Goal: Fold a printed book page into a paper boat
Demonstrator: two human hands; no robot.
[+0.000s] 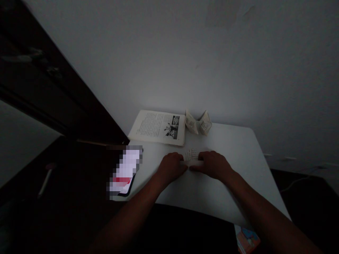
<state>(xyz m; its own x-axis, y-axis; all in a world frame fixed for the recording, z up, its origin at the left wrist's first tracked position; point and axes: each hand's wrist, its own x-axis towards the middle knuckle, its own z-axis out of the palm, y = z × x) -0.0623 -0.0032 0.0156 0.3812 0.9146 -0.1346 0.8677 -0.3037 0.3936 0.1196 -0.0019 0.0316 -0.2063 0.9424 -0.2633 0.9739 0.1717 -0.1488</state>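
A small folded piece of printed paper (pixel 191 155) lies between my hands over the middle of the white table. Its near edge is turned up as a pale strip. My left hand (pixel 173 165) grips the paper's left end, fingers closed. At the right end, my right hand (pixel 213 164) pinches the same edge between thumb and fingers. Beyond the hands stand folded paper shapes (pixel 205 123) made of printed pages, with pointed corners. To their left is a printed book (pixel 156 127), face up, showing text and dark pictures.
A phone (pixel 125 171) with a lit, blurred screen rests at the left edge of the white table (pixel 233 141). The wall (pixel 185 63) rises behind the table. A dark door (pixel 47 70) is at left. Below the front edge shows a colourful packet (pixel 247 240).
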